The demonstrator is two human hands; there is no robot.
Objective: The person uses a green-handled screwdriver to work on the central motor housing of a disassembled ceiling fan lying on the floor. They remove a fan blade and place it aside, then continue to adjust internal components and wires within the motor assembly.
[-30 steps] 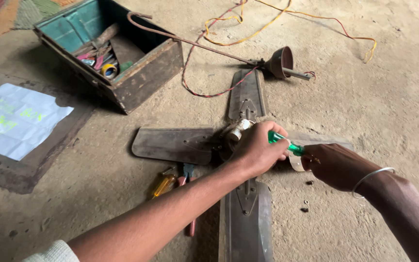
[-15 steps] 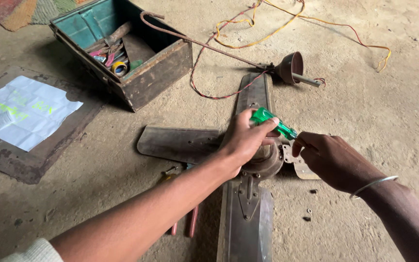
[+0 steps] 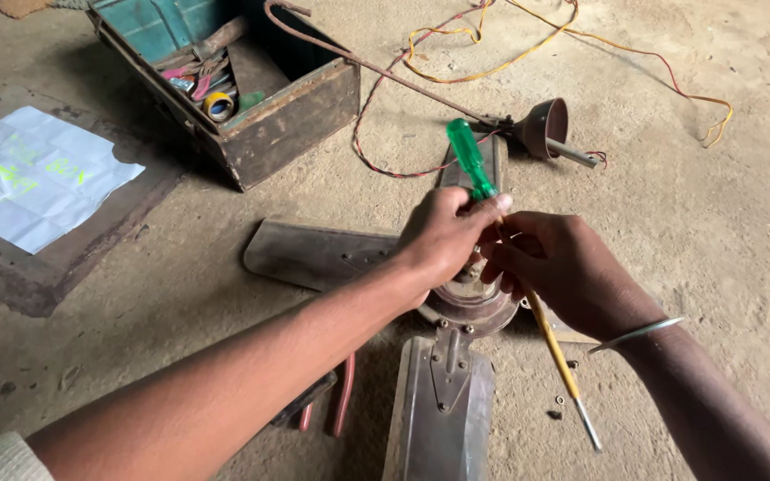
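Observation:
A dismantled ceiling fan lies on the floor, its motor hub [image 3: 470, 307] just below my hands and one blade [image 3: 443, 414] pointing toward me. My left hand [image 3: 443, 236] is closed around a screwdriver [image 3: 470, 156] at the base of its green handle. The handle points up and away from me. Its yellow shaft runs down to the right, and the tip [image 3: 592, 441] hangs above the floor. My right hand [image 3: 563, 267], with a metal bangle on the wrist, has its fingers curled around the shaft just below my left hand.
An open wooden toolbox [image 3: 300, 107] with tools and tape stands at the back left. White paper [image 3: 37, 174] lies on a flat board at the left. Red and yellow wires [image 3: 492, 67] trail to the fan's canopy cup [image 3: 545, 125]. Red-handled pliers [image 3: 342, 410] lie under my left forearm, and small screws [image 3: 554, 414] dot the floor.
The screwdriver has come up off the hub and swung so its handle points away and its tip toward me. My right hand has moved in and closed on the shaft.

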